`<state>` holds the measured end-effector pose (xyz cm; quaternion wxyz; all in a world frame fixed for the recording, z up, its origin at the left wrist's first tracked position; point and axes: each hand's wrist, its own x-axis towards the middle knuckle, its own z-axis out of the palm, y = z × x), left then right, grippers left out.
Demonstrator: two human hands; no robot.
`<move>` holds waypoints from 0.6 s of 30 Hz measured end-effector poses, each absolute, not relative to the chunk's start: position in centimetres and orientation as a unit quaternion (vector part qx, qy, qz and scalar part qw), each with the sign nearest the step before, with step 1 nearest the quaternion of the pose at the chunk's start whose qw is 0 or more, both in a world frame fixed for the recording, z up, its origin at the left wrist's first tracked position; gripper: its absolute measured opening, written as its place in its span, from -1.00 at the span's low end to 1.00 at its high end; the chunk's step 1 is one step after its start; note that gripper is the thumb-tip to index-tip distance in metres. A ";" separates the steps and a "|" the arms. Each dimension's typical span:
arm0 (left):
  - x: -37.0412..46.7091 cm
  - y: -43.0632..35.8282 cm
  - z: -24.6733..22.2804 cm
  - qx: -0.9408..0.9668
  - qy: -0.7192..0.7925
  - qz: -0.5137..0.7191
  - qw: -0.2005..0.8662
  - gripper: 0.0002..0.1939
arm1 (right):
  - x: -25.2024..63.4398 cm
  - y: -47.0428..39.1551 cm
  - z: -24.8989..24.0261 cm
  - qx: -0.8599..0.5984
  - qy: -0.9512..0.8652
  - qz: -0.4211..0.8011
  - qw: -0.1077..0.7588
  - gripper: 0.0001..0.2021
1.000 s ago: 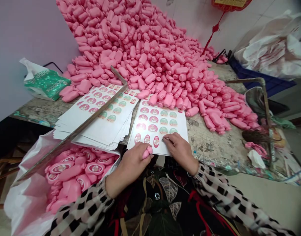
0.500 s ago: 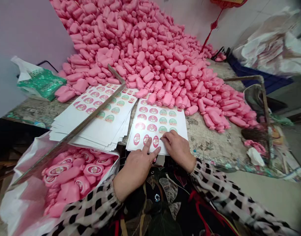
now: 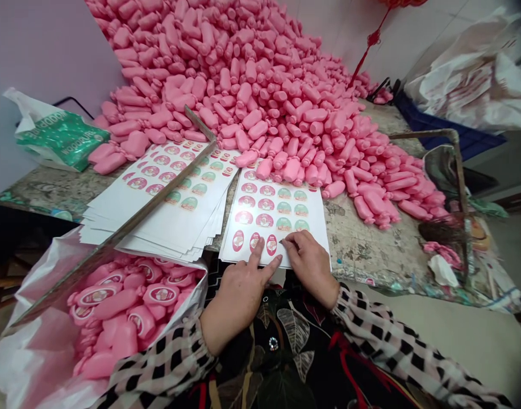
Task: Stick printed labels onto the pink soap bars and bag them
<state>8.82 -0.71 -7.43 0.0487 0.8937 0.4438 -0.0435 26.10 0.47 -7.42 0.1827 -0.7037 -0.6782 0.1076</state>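
A white sheet of stickers (image 3: 275, 205) with pink and green labels lies on a stack of sheets in front of me. My left hand (image 3: 238, 289) rests on its lower edge, index finger and thumb apart and pressing beside an oval pink sticker (image 3: 271, 245). At the right side of that sticker my right hand (image 3: 309, 264) is closed in a pinch, with a small dark tip at the fingertips that I cannot make out. The oval sticker still lies flat on the sheet.
A huge heap of pink bottles (image 3: 251, 85) covers the table behind the sheets. More sticker sheets (image 3: 158, 213) lie left under a metal bar (image 3: 145, 210). Below them, a white bag (image 3: 42, 289) holds labelled pink bottles (image 3: 111, 307). A green and white packet (image 3: 62, 139) lies far left.
The camera view has shifted slightly. Both hands stay at the same oval sticker, in nearly the same pose.
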 end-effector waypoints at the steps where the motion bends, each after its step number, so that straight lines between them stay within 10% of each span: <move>1: 8.8 -0.7 -7.5 0.894 0.442 -0.044 0.050 -0.32 | 26.2 0.5 -7.4 -0.704 -0.680 0.098 0.177 -0.81; 18: 8.9 -0.7 -7.5 0.888 0.452 -0.047 0.068 -0.32 | 26.5 1.1 -5.7 -0.669 -0.731 0.105 0.088 -0.80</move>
